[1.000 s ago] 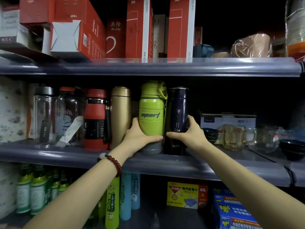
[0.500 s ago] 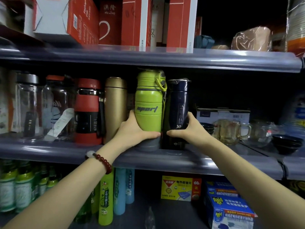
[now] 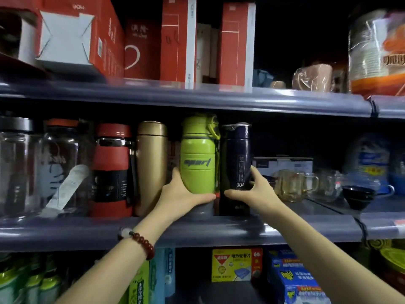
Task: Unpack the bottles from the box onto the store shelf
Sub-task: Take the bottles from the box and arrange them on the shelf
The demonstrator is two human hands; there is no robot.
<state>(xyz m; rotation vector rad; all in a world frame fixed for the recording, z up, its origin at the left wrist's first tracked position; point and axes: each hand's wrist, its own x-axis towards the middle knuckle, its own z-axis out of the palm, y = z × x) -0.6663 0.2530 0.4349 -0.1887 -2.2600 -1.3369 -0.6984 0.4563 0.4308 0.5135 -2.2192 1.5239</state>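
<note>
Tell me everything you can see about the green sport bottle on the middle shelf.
The green sport bottle stands upright on the middle shelf, between a gold flask and a dark blue bottle. Its body looks like matte lime plastic with dark "sport" lettering, a wide lime cap, a carry loop at its right and a grey base. The left hand grips its lower part, thumb across the front.

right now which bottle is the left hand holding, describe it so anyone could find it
On the middle grey shelf, look past the tall gold metal flask. The left hand grips the lime-green plastic sport bottle, the only green one.
</note>
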